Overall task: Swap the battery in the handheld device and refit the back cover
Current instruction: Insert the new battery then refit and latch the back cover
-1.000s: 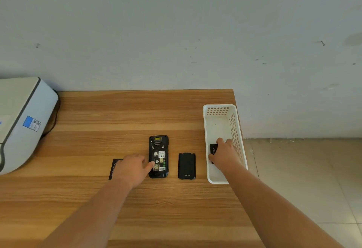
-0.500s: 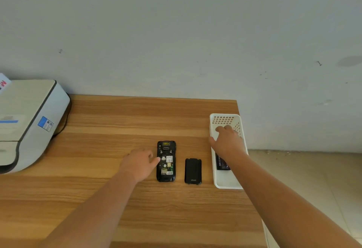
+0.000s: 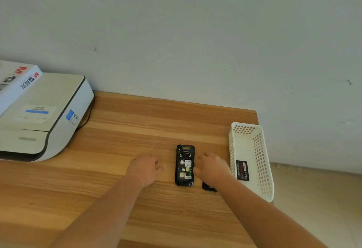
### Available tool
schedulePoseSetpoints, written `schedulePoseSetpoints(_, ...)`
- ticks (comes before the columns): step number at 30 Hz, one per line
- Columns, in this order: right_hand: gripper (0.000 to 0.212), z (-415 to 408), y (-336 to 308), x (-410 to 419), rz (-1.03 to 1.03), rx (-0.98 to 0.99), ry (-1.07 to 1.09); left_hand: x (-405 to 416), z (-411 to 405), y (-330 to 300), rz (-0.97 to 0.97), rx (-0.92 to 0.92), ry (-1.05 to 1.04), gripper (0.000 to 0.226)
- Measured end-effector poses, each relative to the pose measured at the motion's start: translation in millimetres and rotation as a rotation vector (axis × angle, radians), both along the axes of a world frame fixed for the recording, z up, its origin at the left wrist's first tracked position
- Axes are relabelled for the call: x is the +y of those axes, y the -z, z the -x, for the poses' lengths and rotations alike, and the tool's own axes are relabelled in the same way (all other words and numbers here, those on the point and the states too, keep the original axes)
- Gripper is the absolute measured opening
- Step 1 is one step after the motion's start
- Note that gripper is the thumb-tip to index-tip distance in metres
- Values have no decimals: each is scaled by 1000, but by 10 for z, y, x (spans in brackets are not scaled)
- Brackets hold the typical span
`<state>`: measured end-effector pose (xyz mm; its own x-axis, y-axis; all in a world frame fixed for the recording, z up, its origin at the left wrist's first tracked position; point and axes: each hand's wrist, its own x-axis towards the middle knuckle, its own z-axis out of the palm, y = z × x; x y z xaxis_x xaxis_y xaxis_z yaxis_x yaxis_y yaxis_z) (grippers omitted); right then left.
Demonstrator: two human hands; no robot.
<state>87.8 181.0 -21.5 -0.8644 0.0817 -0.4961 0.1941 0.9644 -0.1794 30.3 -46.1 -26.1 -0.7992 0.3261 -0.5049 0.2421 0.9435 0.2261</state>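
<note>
Setting: we take this for an office or back-room work corner. Evidence we note: a wood-grain laminate surface (image 3: 137, 130) pushed against a plain, scuffed pale wall (image 3: 195, 32); at far left a white desktop printer (image 3: 45, 118) with a cable, a printed carton (image 3: 13, 83) resting on it; at right a white perforated plastic basket (image 3: 262, 161); pale tiled floor (image 3: 323, 198) beyond the surface's right edge.

Open handheld device (image 3: 185, 165) lies between both hands (image 3: 146, 168); a battery (image 3: 242, 170) apparently lies in basket (image 3: 263, 161).
</note>
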Motion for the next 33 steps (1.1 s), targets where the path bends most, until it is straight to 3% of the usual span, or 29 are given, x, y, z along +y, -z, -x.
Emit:
schedulePoseSetpoints(11,42,36,178,-154,26,-3,58,-289,144,126,18,0,5,36)
schedulePoseSetpoints(23,52,-70,236,-253,-8,-7,72,-533,119,470,98,4,207,86)
schedulePoseSetpoints(33,55,-199,331,-301,12,3,99,-622,-8,567,147,99,222,74)
